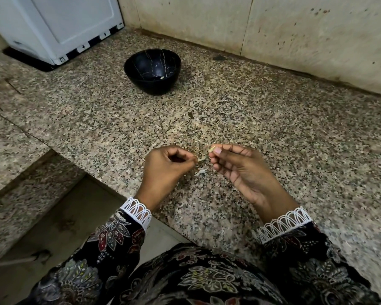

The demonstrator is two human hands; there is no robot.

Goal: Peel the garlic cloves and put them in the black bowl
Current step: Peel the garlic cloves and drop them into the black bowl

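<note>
A black bowl (152, 70) with thin pale veins stands on the speckled granite counter (273, 133), far from me; a small pale piece lies at its bottom. My right hand (238, 170) pinches a small pale garlic clove (212, 149) between thumb and fingertips. My left hand (166, 167) is a little to the left of it, fingers curled, thumb and forefinger pinched together on what looks like a thin scrap of skin, too small to be sure. Bits of white garlic skin (200, 172) lie on the counter between the two hands.
A white appliance (59, 25) stands at the back left corner of the counter. A stained tiled wall (273, 29) runs behind the bowl. The counter edge drops to a lower ledge and floor (59, 216) on my left.
</note>
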